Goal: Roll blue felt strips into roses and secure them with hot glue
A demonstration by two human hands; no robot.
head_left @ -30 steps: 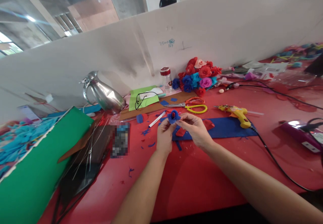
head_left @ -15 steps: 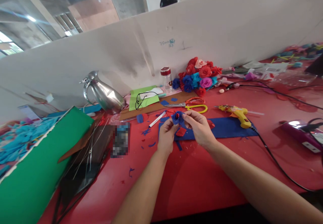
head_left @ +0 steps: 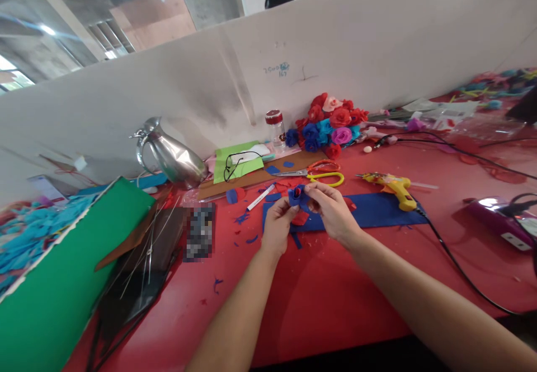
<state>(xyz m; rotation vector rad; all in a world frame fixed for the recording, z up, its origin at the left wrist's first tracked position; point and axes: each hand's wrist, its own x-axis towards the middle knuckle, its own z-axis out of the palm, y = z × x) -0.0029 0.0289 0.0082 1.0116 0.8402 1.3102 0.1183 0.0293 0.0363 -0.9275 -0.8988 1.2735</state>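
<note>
A small blue fabric flower (head_left: 297,196) with a red centre is held up between both hands over the red table. My left hand (head_left: 278,221) grips it from the lower left, fingers closed. On its right side, my right hand (head_left: 329,208) pinches the edge of a blue petal between thumb and fingertips. Beneath and behind the hands lies a strip of dark blue material (head_left: 375,210) with red scraps on it. Scissors (head_left: 325,178) with orange and yellow handles lie just beyond the hands. A yellow glue gun (head_left: 392,186) rests on the strip's right end.
A bunch of red, blue and pink flowers (head_left: 331,123) stands by the wall near a lidded glass jar (head_left: 275,128). A metal jug (head_left: 170,154), a green board (head_left: 79,282) and a white marker (head_left: 260,197) are leftward. The glue gun's cord (head_left: 457,279) runs along the right.
The blue flower has turned slightly in the fingers, so its red centre shows at another angle. Both hands stay in nearly the same place; the view has shifted a little.
</note>
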